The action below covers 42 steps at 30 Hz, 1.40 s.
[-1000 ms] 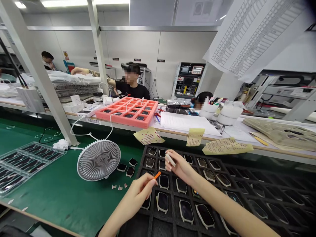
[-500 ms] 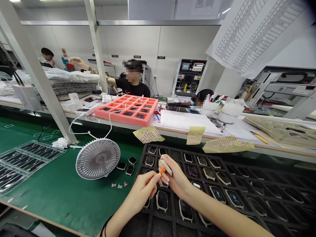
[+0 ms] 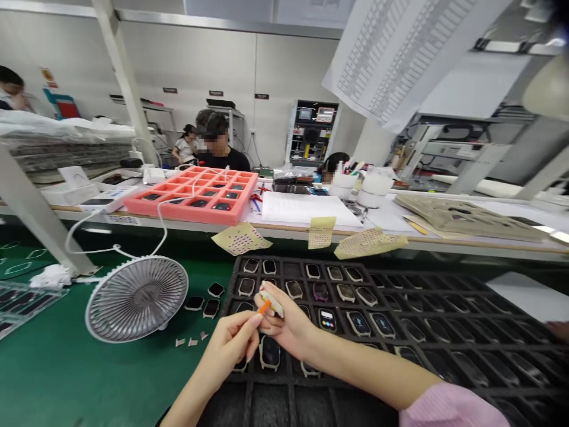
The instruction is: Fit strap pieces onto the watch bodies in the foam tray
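My right hand (image 3: 288, 320) is closed around a pale smartwatch case (image 3: 274, 304), held tilted above the black foam tray (image 3: 271, 398). Between the thumb and forefinger of my left hand (image 3: 235, 337) is a slim orange stick (image 3: 264, 306), its tip against the watch case. My fingers hide part of both. Several smartwatches sit in the tray's compartments below, among them a watch with a lit screen (image 3: 327, 319) and a dark-screened watch (image 3: 269, 353) just under my hands.
A round grey fan (image 3: 146, 293) stands left on the green mat (image 3: 128, 379), near loose watches (image 3: 194, 303) and small pinkish pieces (image 3: 192, 342). Behind, a shelf carries a pink foam tray (image 3: 191, 196), papers (image 3: 306, 209) and white cups (image 3: 372, 188). A co-worker (image 3: 222, 148) sits beyond.
My view has shifted, so most things appear further left. The co-worker's raised arm has come down. My hands keep hold of the watch case and the orange stick.
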Each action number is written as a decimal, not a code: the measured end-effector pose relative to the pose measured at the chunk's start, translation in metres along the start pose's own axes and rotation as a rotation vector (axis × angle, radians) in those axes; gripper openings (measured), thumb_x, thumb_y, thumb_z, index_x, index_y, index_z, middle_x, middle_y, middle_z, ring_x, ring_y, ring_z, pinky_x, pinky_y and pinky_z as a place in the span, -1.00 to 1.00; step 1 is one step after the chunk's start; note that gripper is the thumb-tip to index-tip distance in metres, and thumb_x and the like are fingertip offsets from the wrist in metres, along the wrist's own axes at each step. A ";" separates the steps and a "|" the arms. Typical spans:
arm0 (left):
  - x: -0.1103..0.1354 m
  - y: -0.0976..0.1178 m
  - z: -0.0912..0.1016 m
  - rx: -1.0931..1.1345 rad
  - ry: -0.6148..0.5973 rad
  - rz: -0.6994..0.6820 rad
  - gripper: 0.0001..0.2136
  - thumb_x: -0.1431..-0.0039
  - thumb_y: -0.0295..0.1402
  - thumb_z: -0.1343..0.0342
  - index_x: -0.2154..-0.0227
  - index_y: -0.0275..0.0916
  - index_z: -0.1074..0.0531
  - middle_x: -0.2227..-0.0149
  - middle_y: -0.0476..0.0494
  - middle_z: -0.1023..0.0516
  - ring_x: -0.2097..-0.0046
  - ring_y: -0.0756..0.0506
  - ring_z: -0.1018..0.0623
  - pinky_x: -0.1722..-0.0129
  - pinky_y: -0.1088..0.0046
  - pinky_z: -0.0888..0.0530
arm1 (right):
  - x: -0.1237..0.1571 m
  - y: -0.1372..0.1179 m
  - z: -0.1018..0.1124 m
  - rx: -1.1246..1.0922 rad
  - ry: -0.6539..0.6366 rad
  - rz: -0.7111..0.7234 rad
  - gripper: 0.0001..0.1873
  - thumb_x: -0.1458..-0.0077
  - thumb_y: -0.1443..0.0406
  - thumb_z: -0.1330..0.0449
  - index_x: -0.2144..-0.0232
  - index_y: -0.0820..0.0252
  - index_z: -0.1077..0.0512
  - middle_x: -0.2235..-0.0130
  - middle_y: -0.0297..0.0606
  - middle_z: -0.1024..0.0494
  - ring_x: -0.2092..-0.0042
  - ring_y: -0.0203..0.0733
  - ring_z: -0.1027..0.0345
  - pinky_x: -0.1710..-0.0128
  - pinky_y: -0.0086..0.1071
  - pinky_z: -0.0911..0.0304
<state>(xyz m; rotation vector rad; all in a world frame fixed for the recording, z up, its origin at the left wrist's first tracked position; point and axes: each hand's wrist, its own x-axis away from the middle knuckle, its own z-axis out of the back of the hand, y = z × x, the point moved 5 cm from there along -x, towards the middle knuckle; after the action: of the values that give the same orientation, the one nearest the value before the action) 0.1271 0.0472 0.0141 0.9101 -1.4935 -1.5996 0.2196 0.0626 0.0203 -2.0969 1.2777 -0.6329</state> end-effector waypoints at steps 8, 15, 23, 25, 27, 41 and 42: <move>-0.003 -0.001 0.007 0.012 0.076 0.044 -0.56 -0.12 0.07 0.07 0.42 -0.27 -0.36 0.73 0.14 -0.17 0.71 0.13 0.02 0.70 0.60 0.03 | -0.008 0.015 0.005 0.001 0.030 -0.039 -0.66 0.06 0.15 -0.27 0.58 0.15 -0.20 0.73 -0.57 -0.22 0.73 -0.53 0.25 0.75 -0.56 0.35; -0.023 -0.020 0.025 -0.287 0.201 -0.039 -0.60 -0.16 0.01 0.12 0.42 -0.26 -0.36 0.67 0.08 -0.23 0.58 0.03 -0.23 0.53 0.53 -0.18 | -0.040 -0.003 0.064 0.202 0.274 0.109 -0.56 0.20 0.06 -0.26 0.62 0.12 -0.08 0.72 -0.61 -0.10 0.72 -0.52 0.22 0.73 -0.54 0.24; 0.009 0.003 0.008 -0.526 0.034 -0.053 -0.70 -0.23 -0.15 0.08 0.49 -0.24 -0.34 0.58 0.06 -0.28 0.53 0.02 -0.27 0.52 0.53 -0.14 | -0.039 -0.048 0.112 0.619 0.430 0.285 -0.73 0.09 0.11 -0.14 0.33 0.08 -0.27 0.56 -0.52 -0.23 0.60 -0.34 -0.11 0.62 -0.44 -0.01; 0.023 0.011 -0.014 -0.640 -0.098 -0.101 -0.74 -0.22 -0.20 0.02 0.49 -0.23 -0.37 0.53 0.04 -0.38 0.48 0.01 -0.35 0.48 0.53 -0.20 | -0.040 -0.068 0.121 0.783 0.462 0.357 -0.72 0.08 0.13 -0.16 0.29 0.08 -0.30 0.47 -0.45 -0.32 0.49 -0.29 -0.20 0.53 -0.41 -0.09; 0.035 0.009 -0.042 -0.762 -0.273 -0.155 -0.81 -0.22 -0.24 -0.01 0.43 -0.20 -0.41 0.42 -0.02 -0.47 0.40 -0.03 -0.45 0.41 0.53 -0.28 | -0.041 -0.083 0.130 0.940 0.482 0.419 -0.74 0.07 0.15 -0.17 0.29 0.08 -0.32 0.37 -0.38 -0.38 0.37 -0.23 -0.25 0.41 -0.37 -0.14; 0.039 -0.043 -0.096 -1.146 -0.502 0.107 -0.77 -0.16 -0.38 -0.05 0.12 -0.26 -0.35 0.11 -0.30 -0.45 0.19 -0.35 -0.57 0.25 0.11 -0.52 | -0.038 -0.110 0.157 1.532 0.322 0.404 -0.77 0.02 0.22 -0.16 0.25 0.13 -0.42 0.33 -0.31 -0.35 0.29 -0.19 -0.29 0.23 -0.32 -0.20; 0.039 -0.042 -0.096 -1.144 -0.509 0.108 -0.77 -0.16 -0.38 -0.05 0.12 -0.26 -0.36 0.11 -0.31 -0.45 0.19 -0.35 -0.57 0.25 0.11 -0.52 | -0.035 -0.111 0.157 1.556 0.308 0.402 -0.77 0.02 0.19 -0.18 0.27 0.13 -0.41 0.37 -0.34 -0.34 0.33 -0.21 -0.27 0.27 -0.33 -0.20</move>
<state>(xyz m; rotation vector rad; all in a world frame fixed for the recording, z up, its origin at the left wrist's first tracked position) 0.1916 -0.0306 -0.0346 -0.2332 -0.6242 -2.2493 0.3770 0.1719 -0.0162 -0.4705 0.7619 -1.2158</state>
